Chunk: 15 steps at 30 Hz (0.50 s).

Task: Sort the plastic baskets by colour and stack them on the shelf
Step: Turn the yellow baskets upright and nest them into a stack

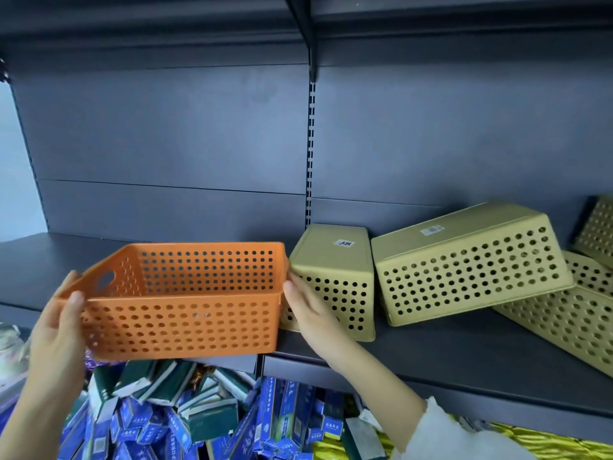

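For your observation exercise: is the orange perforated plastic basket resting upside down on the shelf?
No: the orange perforated plastic basket is upright, open side up, held at its ends by the left hand and right hand.

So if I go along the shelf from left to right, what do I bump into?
Left hand → orange basket → right hand → small yellow basket, upside down → big yellow basket, tipped over → more yellow baskets at the edge.

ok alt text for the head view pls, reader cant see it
Two hands, left hand and right hand, hold an orange basket upright at the edge of a dark shelf. Yellow baskets lie overturned and tilted to its right; boxes are piled below.
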Motion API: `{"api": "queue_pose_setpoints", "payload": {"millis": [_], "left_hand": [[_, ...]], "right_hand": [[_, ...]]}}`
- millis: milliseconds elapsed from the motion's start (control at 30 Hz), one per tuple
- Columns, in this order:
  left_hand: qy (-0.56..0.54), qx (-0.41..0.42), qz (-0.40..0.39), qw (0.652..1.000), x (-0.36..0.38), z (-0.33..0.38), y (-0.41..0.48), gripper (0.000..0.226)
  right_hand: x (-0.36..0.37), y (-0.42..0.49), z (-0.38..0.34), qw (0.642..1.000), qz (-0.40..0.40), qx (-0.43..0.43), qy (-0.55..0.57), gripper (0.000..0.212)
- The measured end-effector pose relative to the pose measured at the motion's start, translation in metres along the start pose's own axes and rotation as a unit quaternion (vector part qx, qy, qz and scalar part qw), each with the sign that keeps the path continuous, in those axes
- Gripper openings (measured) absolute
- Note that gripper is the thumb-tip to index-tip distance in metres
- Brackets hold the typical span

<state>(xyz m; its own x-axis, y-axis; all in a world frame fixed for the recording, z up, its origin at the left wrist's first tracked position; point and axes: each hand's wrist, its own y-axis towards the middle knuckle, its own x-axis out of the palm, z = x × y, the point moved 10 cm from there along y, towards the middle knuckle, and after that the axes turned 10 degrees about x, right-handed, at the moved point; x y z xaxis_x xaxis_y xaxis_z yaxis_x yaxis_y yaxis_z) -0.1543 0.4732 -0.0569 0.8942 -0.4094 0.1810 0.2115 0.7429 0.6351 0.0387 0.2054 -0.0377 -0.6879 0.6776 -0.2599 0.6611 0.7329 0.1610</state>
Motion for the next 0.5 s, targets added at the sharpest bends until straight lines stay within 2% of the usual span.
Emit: {"api": "queue_pose_setpoints", "payload": {"millis": [67, 200, 300, 367, 433, 500], "left_hand": [[0.011, 0.011, -0.001, 1.0, 0.012, 0.005, -0.002, 0.029], [0.046, -0.01, 0.011, 0.999, 0.034, -0.005, 0.004, 0.042], [0.054, -0.036, 0.005, 0.998, 0.047, -0.018, 0.011, 0.04], [0.079, -0.038, 0.017, 0.996, 0.045, -0.031, 0.015, 0.056], [0.141, -0.032, 0.054, 0.988, 0.03, -0.057, 0.02, 0.068], [0.185, -0.011, 0.101, 0.977, 0.024, -0.042, 0.009, 0.055]], "right_hand": [[-0.022, -0.003, 0.011, 0.998, 0.066, 0.013, -0.014, 0.026], [-0.071, -0.012, 0.027, 0.982, 0.184, 0.03, -0.014, 0.018], [-0.095, -0.023, 0.033, 0.975, 0.218, 0.031, -0.013, 0.023], [-0.112, -0.034, 0.037, 0.97, 0.241, 0.032, -0.013, 0.024], [-0.135, -0.053, 0.043, 0.956, 0.293, 0.02, 0.017, 0.022], [-0.17, -0.08, 0.058, 0.921, 0.384, 0.016, 0.069, 0.018]]}}
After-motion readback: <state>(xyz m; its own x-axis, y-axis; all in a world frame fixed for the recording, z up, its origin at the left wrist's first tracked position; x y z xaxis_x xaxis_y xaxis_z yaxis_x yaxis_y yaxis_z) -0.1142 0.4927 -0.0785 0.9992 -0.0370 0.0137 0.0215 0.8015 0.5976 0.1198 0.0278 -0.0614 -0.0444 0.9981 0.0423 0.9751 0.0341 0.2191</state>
